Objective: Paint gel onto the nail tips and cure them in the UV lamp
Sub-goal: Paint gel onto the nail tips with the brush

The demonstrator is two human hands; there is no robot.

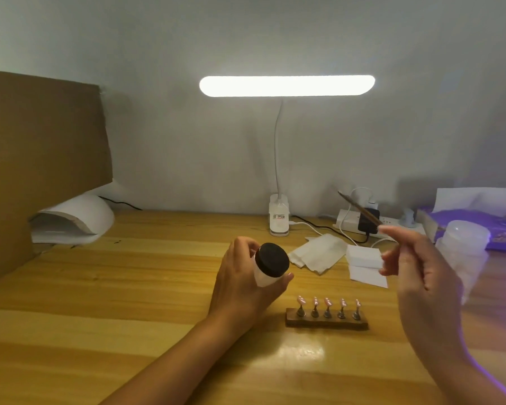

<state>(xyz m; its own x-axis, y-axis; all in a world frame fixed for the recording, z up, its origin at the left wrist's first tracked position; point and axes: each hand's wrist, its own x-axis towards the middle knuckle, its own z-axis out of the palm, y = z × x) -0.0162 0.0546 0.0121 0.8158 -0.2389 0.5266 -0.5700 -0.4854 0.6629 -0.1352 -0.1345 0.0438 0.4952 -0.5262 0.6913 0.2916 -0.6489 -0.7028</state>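
My left hand (240,285) grips a small white gel jar (268,266) with a black lid, held tilted above the wooden table (100,302). My right hand (415,264) pinches a thin dark brush (360,209) that points up and to the left. Between the hands, near the front, a dark wooden holder (326,322) carries several pinkish nail tips (327,302) on small metal stands. The white UV lamp (73,220) sits at the back left, partly hidden behind a cardboard sheet.
A large cardboard sheet (38,159) stands at the left. A clip desk lamp (279,220) shines at the back centre. Folded tissues (316,252), white pads (365,261), a power strip (362,223), a translucent bottle (462,249) and a purple tissue pack (479,223) lie at the right.
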